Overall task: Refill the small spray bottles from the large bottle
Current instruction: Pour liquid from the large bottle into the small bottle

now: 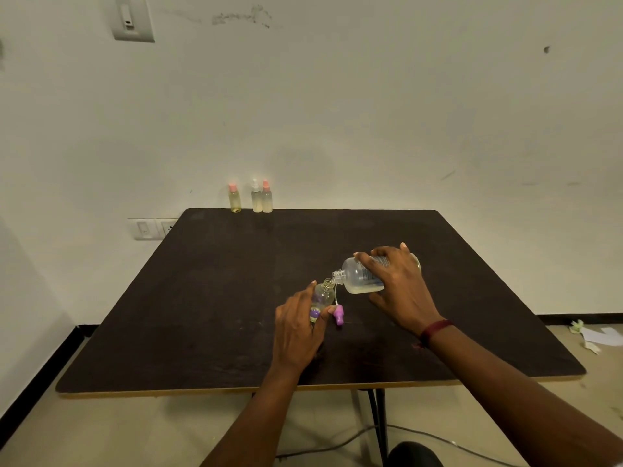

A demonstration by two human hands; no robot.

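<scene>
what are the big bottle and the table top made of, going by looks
The large bottle looks like cloudy, semi-clear plastic: pale liquid shows through its wall and the neck has moulded threads. The table top looks like dark matte laminate on board, likely, given its lighter tan edge along the front.

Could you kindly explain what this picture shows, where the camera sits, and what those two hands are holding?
There is no machine here. A person works with bare hands, and the single picture comes from a wide-angle camera on their head, looking down. The right hand holds the large bottle tipped over, its open neck at the mouth of a small spray bottle held by the left hand over the dark table. A purple spray cap with its tube sits by that hand's fingertips. Three more small bottles stand at the far edge.
</scene>
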